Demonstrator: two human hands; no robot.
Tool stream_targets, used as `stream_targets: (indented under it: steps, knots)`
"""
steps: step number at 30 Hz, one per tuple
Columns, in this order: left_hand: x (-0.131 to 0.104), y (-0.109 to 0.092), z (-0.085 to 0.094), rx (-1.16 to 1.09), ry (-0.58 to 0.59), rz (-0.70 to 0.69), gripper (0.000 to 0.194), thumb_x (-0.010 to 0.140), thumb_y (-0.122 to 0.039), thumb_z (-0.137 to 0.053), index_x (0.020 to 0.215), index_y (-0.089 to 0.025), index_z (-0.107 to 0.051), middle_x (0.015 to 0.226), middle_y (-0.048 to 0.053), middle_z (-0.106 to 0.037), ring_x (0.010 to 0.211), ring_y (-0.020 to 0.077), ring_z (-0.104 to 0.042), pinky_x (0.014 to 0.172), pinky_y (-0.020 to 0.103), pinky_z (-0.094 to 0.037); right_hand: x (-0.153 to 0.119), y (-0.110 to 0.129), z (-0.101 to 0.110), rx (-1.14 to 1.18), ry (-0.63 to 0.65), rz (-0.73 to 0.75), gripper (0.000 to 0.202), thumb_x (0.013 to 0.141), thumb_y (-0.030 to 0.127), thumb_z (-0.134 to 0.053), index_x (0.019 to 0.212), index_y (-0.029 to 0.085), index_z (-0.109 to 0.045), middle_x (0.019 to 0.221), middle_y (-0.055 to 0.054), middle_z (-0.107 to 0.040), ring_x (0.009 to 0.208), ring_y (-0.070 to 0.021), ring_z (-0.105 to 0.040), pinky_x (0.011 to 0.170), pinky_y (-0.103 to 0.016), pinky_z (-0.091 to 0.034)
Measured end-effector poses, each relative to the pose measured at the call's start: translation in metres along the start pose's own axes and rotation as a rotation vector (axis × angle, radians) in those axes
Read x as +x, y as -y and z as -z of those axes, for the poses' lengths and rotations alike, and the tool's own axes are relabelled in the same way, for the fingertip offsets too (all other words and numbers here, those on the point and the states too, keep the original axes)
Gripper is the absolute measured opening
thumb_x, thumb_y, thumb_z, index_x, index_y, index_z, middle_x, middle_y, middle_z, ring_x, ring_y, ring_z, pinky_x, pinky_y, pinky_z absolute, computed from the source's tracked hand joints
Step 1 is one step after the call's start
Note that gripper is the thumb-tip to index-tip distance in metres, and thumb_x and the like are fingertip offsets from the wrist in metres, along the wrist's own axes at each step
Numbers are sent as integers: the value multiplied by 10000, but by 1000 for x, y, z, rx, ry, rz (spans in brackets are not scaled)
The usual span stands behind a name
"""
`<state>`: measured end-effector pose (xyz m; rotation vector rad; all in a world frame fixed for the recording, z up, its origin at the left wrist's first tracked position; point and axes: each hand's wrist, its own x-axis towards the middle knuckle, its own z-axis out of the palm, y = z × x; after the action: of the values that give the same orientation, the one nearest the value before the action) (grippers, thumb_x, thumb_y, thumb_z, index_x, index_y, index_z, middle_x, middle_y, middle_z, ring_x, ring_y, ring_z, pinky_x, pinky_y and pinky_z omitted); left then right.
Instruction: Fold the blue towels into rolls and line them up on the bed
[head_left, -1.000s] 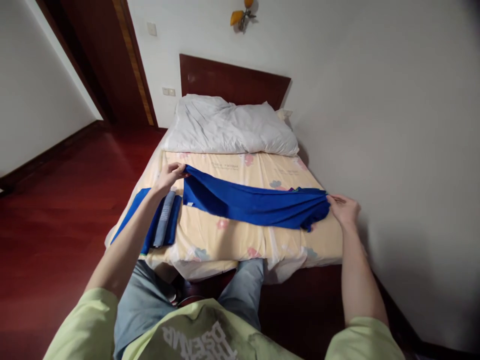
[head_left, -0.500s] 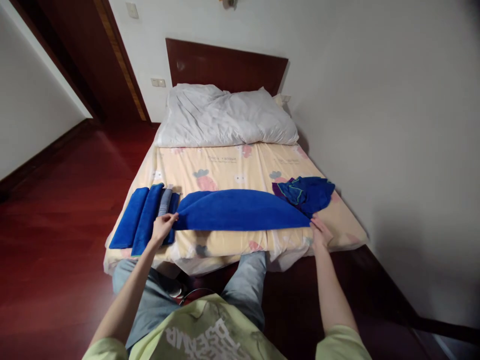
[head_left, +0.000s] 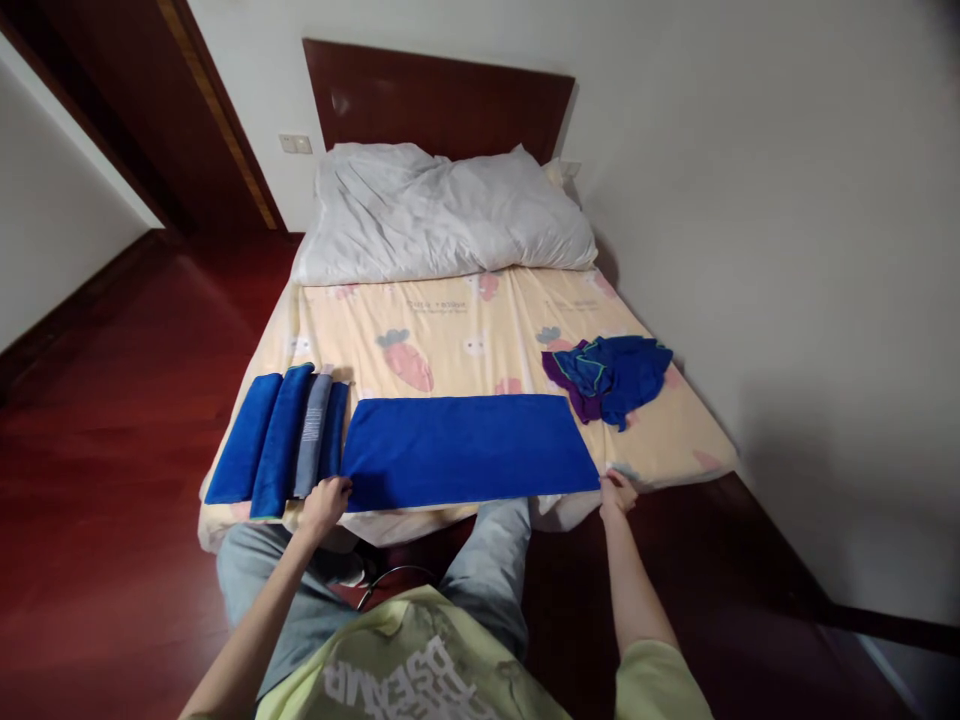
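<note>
Lowered and flattened vs. half a sec ago: blue cloth (head_left: 471,452) now on bed (head_left: 465,370)

Half a sec back it bowed up btwn the hands; now it lies flat, a long strip along the bed's near edge, far edge straight. L hand (head_left: 326,503) pinches the near L corner, R hand (head_left: 617,492) pinches the near R corner. So cloth sits btwn the hands and stretches away from them; near edge runs taut hand to hand.

Just L of cloth: narrow blue fold (head_left: 333,430), then grey fold (head_left: 312,435) w/ white lettering, then two wider blue folds (head_left: 262,445), side by side. L hand is nr the row's close end; can't tell if it touches. Crumpled blue pile (head_left: 622,375) w/ purple cloth (head_left: 581,395) lies beyond R hand, nr cloth's far R corner.
</note>
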<state>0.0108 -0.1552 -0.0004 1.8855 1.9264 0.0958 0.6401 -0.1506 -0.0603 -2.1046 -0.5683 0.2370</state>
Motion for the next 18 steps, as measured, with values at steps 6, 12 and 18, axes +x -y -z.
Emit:
stream_targets:
  steps: [6,12,18]
  knots:
    - [61,-31,35,212,-52,-108,381,983,-186,-367,1096,-175,-730,1134,182,-720,1038,323,-719,830,409,-578,34,53,-38,-72,327,185,432,743,330,-523,1050,107,-727,1115,-203,-744,1021,-320,-724,966,-446,-562]
    - [167,-25,44,110,-52,-226,451,892,-102,-417,1244,-143,-694,1244,160,-708,1176,260,-666,1055,343,-498,75,100,-105,-209,546,287,378,830,272,-568,1149,135,-717,1091,-167,-758,1061,-305,-709,1016,-448,-527]
    - [226,-5,33,142,2,-236,452,829,-82,-445,1193,-107,-711,1191,176,-714,1141,261,-675,1074,342,-477,116,103,-150,-504,514,277,402,864,175,-535,1210,76,-713,1180,-219,-721,1161,-332,-668,1077,-427,-478]
